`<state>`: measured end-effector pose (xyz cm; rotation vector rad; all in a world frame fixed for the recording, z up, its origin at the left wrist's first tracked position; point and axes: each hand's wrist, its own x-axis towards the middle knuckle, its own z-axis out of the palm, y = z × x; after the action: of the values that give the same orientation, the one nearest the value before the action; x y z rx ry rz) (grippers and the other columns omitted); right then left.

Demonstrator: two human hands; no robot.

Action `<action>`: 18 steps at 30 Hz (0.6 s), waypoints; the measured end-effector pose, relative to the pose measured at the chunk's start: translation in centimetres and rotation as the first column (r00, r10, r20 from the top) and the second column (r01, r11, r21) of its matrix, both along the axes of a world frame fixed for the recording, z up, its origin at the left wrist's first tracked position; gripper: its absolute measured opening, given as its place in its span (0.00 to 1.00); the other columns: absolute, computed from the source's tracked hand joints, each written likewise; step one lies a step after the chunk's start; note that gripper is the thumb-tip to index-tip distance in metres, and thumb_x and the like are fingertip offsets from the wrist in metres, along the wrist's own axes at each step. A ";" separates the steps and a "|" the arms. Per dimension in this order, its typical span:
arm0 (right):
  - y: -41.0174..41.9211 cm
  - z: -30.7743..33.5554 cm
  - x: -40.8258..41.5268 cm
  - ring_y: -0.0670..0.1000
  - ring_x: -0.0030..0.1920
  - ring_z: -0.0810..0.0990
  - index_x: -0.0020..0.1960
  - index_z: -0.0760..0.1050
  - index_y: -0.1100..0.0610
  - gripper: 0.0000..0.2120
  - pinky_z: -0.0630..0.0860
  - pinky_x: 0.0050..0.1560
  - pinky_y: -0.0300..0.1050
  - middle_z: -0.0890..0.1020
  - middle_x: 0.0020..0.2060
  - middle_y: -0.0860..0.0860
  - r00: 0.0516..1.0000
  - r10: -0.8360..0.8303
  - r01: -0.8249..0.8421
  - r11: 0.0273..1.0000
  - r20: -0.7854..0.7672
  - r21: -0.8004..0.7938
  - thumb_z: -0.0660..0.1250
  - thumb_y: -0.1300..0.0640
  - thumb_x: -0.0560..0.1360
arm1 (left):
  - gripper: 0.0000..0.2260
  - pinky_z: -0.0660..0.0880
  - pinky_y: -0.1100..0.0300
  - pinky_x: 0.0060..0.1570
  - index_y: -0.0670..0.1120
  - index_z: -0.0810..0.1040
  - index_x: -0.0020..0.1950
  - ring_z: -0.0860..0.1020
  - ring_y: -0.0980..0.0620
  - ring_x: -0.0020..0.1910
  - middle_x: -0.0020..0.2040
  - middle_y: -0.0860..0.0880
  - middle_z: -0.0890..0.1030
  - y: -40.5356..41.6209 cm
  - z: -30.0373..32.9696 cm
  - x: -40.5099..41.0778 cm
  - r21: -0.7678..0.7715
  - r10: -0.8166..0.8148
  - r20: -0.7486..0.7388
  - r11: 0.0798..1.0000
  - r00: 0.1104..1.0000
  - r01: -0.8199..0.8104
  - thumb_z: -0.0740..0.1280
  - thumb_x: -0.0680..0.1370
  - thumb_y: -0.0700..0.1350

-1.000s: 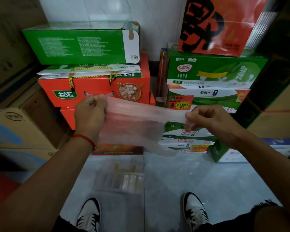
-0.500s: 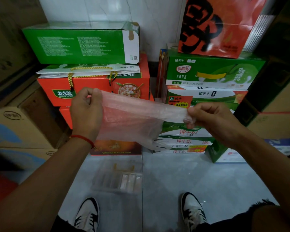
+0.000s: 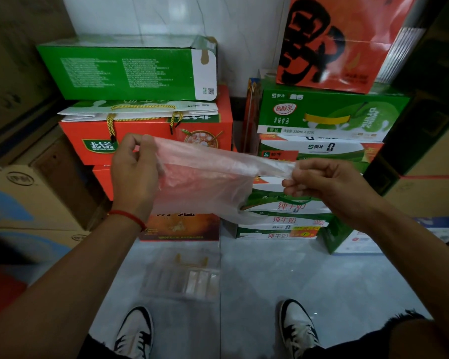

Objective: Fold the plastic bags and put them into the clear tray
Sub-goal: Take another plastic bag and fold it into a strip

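Thin translucent pink plastic bag [image 3: 205,182] spans mid-frame, long axis left–right, pinched at each end by left hand [image 3: 134,177] and right hand [image 3: 329,189]; clear plastic tray [image 3: 182,277] on floor, directly below.

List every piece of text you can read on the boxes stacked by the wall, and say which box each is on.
"北大荒": green badge on the orange box with rope handles.
"酸酸乳", "乳味饮品", "250mL X 20": green drink carton.
"纯牛奶": red, on the white-and-green milk cartons.
One huge black character: orange-red box on top, cropped, not sure of it.
Fine white print on the long green box: too small to read.
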<state>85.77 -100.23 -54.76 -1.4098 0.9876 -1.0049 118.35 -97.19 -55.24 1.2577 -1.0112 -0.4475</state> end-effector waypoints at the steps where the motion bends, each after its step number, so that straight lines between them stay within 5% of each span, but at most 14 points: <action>1: 0.0 -0.1 0.1 0.55 0.44 0.88 0.54 0.81 0.64 0.13 0.84 0.47 0.43 0.88 0.45 0.61 1.000 0.001 0.000 1.000 -0.012 0.011 0.71 0.58 0.73 | 0.11 0.68 0.64 0.25 0.40 0.73 0.49 0.70 0.56 0.23 0.24 0.52 0.73 0.1 0.0 0.0 -0.007 -0.007 0.007 1.000 1.000 0.007 0.60 0.86 0.46; 6: -0.2 -0.2 0.3 0.55 0.45 0.88 0.54 0.82 0.63 0.08 0.84 0.45 0.44 0.87 0.48 0.61 0.997 -0.065 0.063 0.996 0.037 0.065 0.69 0.61 0.77 | 0.12 0.71 0.60 0.29 0.40 0.73 0.49 0.71 0.53 0.26 0.28 0.50 0.73 0.0 -0.3 0.3 -0.015 0.004 0.027 1.000 1.000 -0.003 0.60 0.86 0.47; 11: -0.6 -0.5 0.1 0.53 0.41 0.85 0.53 0.82 0.66 0.07 0.82 0.44 0.43 0.85 0.42 0.60 0.991 -0.130 0.127 0.989 0.026 0.079 0.67 0.63 0.80 | 0.13 0.67 0.63 0.28 0.39 0.73 0.48 0.69 0.57 0.26 0.30 0.47 0.72 -0.2 -0.2 0.4 -0.019 0.061 0.036 0.998 0.997 -0.061 0.60 0.85 0.47; 18: -0.8 -0.3 0.7 0.50 0.35 0.80 0.47 0.82 0.64 0.06 0.81 0.40 0.42 0.83 0.35 0.55 0.981 -0.192 0.192 0.981 0.003 0.013 0.68 0.65 0.80 | 0.13 0.62 0.59 0.29 0.52 0.72 0.35 0.67 0.52 0.27 0.28 0.50 0.70 -0.4 0.1 0.6 0.026 0.124 -0.071 0.992 0.990 -0.122 0.62 0.80 0.44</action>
<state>86.43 -101.03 -55.09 -1.3194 1.1415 -1.1408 118.97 -97.62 -55.19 1.3060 -0.8642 -0.4065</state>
